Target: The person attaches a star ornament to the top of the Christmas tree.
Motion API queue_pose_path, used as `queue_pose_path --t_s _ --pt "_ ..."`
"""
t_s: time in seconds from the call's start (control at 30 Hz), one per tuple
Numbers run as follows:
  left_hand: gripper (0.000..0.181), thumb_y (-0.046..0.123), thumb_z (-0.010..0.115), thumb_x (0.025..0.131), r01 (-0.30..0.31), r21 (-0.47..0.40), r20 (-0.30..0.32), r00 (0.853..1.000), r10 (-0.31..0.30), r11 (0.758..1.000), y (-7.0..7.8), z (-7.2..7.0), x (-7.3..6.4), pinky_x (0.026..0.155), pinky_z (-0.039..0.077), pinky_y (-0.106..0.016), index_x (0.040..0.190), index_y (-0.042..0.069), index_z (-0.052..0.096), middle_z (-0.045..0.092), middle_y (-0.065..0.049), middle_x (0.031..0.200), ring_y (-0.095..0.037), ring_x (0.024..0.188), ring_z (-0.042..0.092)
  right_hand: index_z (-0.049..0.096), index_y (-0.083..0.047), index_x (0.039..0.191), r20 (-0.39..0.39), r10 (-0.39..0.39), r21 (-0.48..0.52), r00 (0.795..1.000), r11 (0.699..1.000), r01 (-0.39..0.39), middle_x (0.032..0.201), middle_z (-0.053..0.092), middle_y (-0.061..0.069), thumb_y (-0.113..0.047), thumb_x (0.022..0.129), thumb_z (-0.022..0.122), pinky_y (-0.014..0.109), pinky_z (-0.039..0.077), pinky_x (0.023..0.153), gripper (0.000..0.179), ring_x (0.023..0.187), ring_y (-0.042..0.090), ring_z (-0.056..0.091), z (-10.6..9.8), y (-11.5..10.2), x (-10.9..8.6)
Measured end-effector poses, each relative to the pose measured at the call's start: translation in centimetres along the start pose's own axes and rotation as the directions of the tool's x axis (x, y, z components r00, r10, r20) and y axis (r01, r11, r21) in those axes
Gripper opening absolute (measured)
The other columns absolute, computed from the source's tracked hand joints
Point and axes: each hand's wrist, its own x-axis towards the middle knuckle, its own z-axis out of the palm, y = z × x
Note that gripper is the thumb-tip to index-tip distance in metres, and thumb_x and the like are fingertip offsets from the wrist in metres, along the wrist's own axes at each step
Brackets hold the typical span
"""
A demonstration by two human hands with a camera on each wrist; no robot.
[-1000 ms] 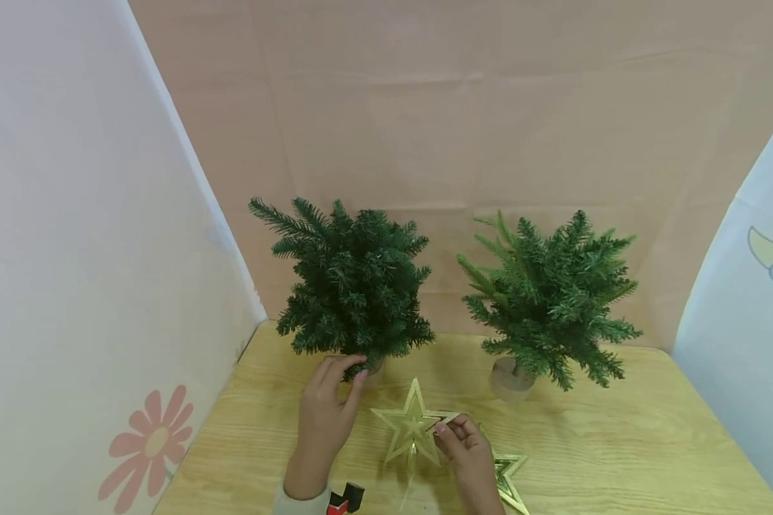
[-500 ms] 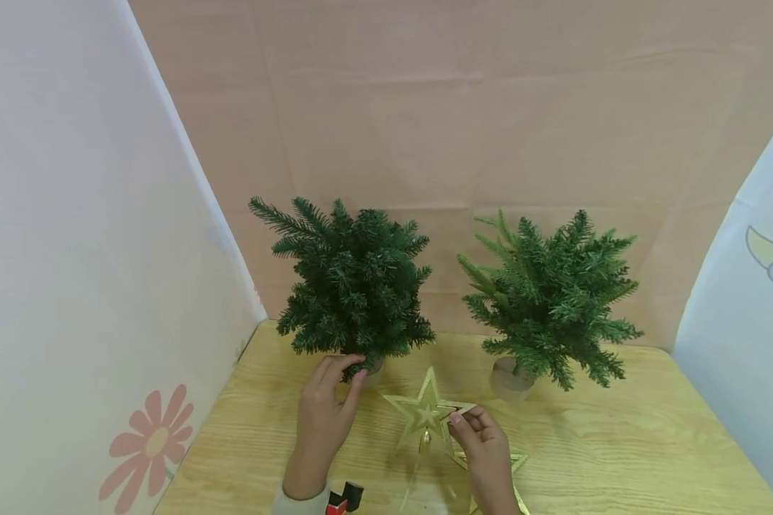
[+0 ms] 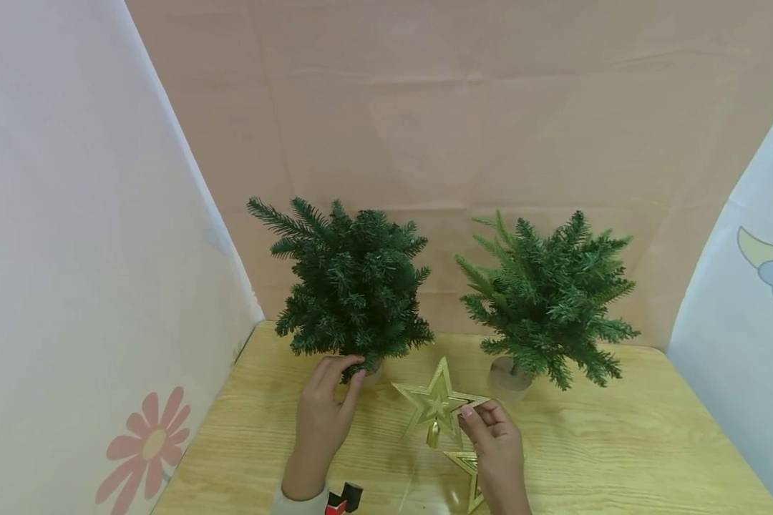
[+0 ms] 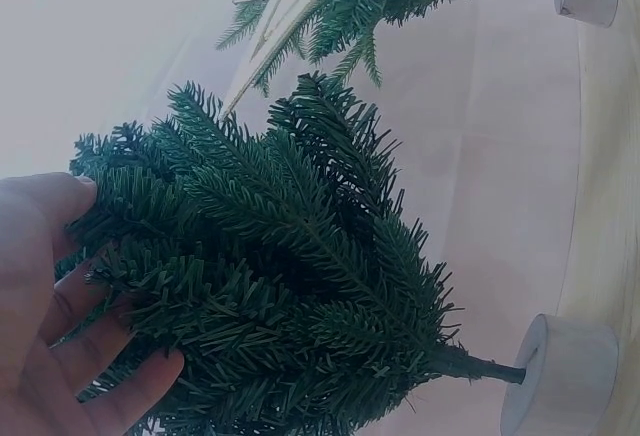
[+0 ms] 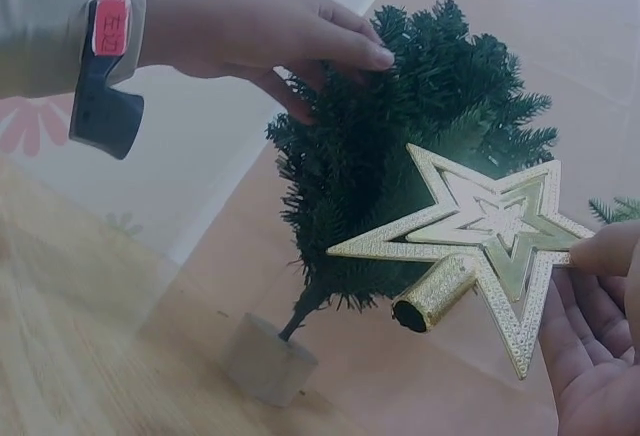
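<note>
My left hand (image 3: 325, 411) holds the tip of the left artificial Christmas tree (image 3: 354, 286), thumb and fingers curled around its green branches. In the left wrist view, that tree's trunk (image 4: 475, 364) leads to a round pale base (image 4: 565, 376). Pinched by one point in my right hand (image 3: 499, 443) is a gold star tree topper (image 3: 439, 400). The right wrist view shows its hollow socket (image 5: 435, 294), with the opening clear of the branches. A second gold star (image 3: 470, 468) lies on the table, partly hidden beneath my right hand.
Another artificial tree (image 3: 547, 300) stands on its round base (image 3: 509, 379) at the right rear of the wooden table (image 3: 618, 443). A pinkish cloth (image 3: 425, 107) hangs behind. Pale printed sheets flank both sides, the left sheet (image 3: 71, 214) close to the table edge.
My right hand has moved the star topper rightward and slightly away from me, its socket now turned more into view. The left hand keeps its place at the tree.
</note>
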Motion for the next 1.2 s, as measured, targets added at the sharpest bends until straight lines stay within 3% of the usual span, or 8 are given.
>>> queue_pose_path --t_s 0.23,0.53,0.8,1.2 --pt "0.025 0.011 0.075 0.086 0.003 0.008 0.003 1.000 -0.003 1.000 0.0 -0.1 0.0 0.071 0.055 -0.037 0.110 0.014 0.069 0.064 0.000 0.099 -0.017 0.088 0.063 0.053 0.009 0.096 -0.006 -0.005 -0.003 1.000 1.000 0.005 0.084 0.063 0.004 -0.008 0.094 0.065 0.036 0.053 0.088 0.021 0.085 0.016 0.067 0.3 -0.9 -0.2" --pt "0.024 0.012 0.074 0.087 0.004 0.009 0.016 1.000 -0.004 1.000 0.0 -0.1 0.0 0.070 0.056 -0.037 0.110 0.015 0.069 0.064 0.000 0.098 -0.017 0.087 0.064 0.053 0.010 0.095 -0.056 -0.029 0.076 0.998 0.997 0.033 0.083 0.062 0.005 -0.005 0.093 0.065 0.036 0.053 0.087 0.019 0.082 0.017 0.068 0.8 -1.8 -0.4" --pt "0.019 0.015 0.071 0.090 -0.017 0.011 -0.001 1.000 0.017 1.000 -0.1 -0.3 0.2 0.066 0.055 -0.035 0.109 0.013 0.069 0.063 0.000 0.096 -0.017 0.085 0.064 0.052 0.010 0.096 -0.103 -0.056 0.045 0.993 0.997 0.061 0.084 0.062 0.005 -0.005 0.095 0.063 0.034 0.053 0.087 0.019 0.085 0.017 0.065 0.9 -2.4 -0.4" --pt "0.023 0.013 0.073 0.088 -0.033 0.019 0.010 0.999 0.033 0.999 0.1 -0.5 0.4 0.064 0.055 -0.032 0.110 0.013 0.068 0.063 -0.001 0.096 -0.017 0.083 0.064 0.052 0.009 0.097 -0.111 -0.082 0.131 0.990 0.987 0.096 0.083 0.059 0.005 -0.001 0.093 0.064 0.032 0.054 0.084 0.017 0.082 0.013 0.065 1.5 -3.2 -0.4"
